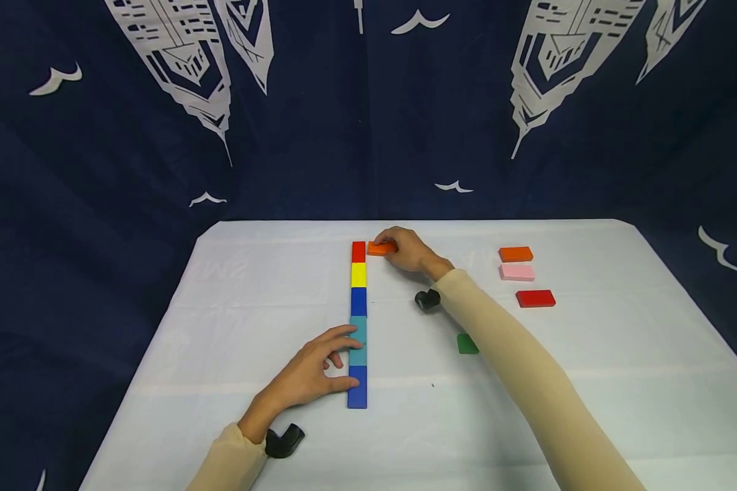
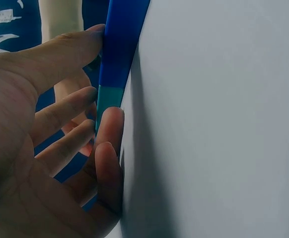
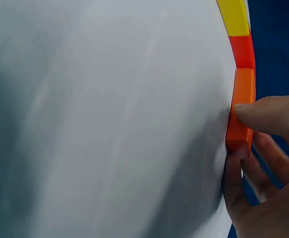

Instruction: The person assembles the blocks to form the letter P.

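Observation:
A straight column of blocks runs down the white table: red (image 1: 359, 251) at the far end, then yellow (image 1: 359, 275), blue (image 1: 359, 301), two light-blue blocks (image 1: 359, 356) and a blue block (image 1: 357, 397) nearest. Beside the red end, my right hand (image 1: 411, 251) pinches an orange block (image 1: 377, 249), set crosswise to the column. In the right wrist view the thumb presses on this orange block (image 3: 242, 99), next to the red block (image 3: 243, 51). My left hand (image 1: 307, 372) touches the column's left side, fingers spread along the light-blue blocks and thumb at the nearest blue one.
Right of the right arm lie an orange block (image 1: 516, 254), a pink block (image 1: 517, 273) and a red block (image 1: 536, 299). A green block (image 1: 467, 344) is partly hidden by the right sleeve. Behind the table (image 1: 252, 273) hangs a dark blue patterned cloth (image 1: 319, 136).

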`<act>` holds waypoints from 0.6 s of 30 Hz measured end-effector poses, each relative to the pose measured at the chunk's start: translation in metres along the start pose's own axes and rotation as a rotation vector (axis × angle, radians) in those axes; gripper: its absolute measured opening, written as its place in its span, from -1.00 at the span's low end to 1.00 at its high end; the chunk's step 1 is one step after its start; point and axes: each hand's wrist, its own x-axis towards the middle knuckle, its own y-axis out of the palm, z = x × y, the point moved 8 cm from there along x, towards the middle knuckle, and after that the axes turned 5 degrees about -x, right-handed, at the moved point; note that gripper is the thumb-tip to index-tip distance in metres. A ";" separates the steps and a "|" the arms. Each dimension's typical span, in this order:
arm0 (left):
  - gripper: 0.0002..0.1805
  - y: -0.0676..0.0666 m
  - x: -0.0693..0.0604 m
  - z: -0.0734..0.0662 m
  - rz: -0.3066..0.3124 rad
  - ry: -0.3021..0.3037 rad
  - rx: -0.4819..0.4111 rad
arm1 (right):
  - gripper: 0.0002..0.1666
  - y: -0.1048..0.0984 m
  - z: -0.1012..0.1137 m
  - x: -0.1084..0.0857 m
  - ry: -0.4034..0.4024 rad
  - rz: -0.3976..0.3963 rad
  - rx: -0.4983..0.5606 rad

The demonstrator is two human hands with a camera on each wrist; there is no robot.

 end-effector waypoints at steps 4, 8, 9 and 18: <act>-0.43 0.000 0.000 0.001 0.000 -0.002 -0.005 | -0.55 -0.004 -0.010 0.000 0.036 -0.013 0.058; -0.42 0.000 0.000 0.001 0.001 -0.005 -0.004 | -0.56 -0.006 -0.017 -0.002 0.071 -0.014 0.095; -0.42 0.000 0.000 0.001 0.000 -0.005 -0.003 | -0.57 -0.005 -0.017 -0.002 0.071 -0.013 0.092; -0.42 0.000 0.000 0.001 -0.003 0.000 -0.009 | -0.60 -0.003 -0.015 -0.002 0.055 -0.032 0.053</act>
